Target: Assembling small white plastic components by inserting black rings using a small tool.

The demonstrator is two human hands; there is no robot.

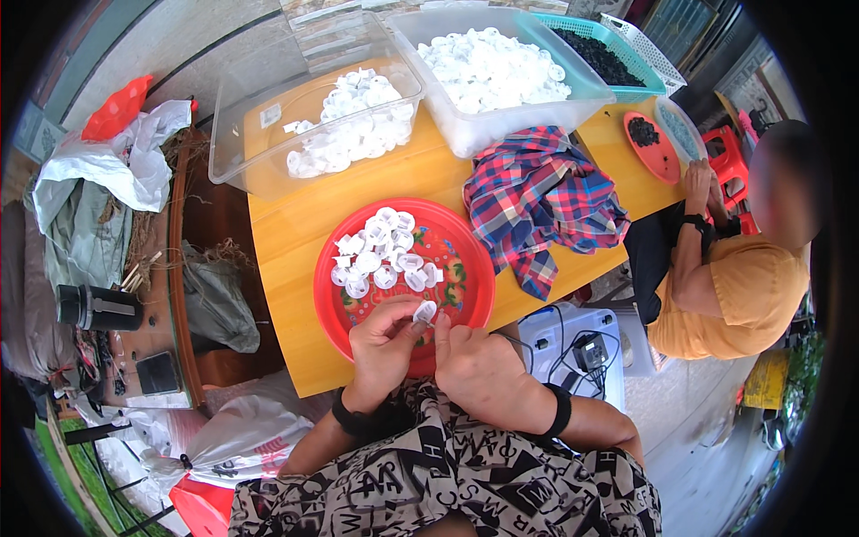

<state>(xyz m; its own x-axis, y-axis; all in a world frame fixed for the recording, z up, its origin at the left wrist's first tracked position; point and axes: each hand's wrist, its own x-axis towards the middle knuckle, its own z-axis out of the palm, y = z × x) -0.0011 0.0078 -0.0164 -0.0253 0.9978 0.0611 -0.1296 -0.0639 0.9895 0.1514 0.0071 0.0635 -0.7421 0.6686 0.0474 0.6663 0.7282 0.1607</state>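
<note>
Both my hands meet over the near rim of a round red tray [465, 259] on a yellow table [295, 242]. My left hand [380, 345] and my right hand [479, 367] pinch one small white plastic cap [425, 311] between their fingertips. Several more white caps [380, 251] lie in a loose heap on the tray just beyond my fingers. Each of my wrists wears a black band.
Two clear plastic bins [268, 148] [501, 116] of white caps stand at the table's far side. A plaid shirt [541, 201] lies right of the tray. Another person in an orange shirt [743, 295] sits at the right, near a small red plate [658, 157].
</note>
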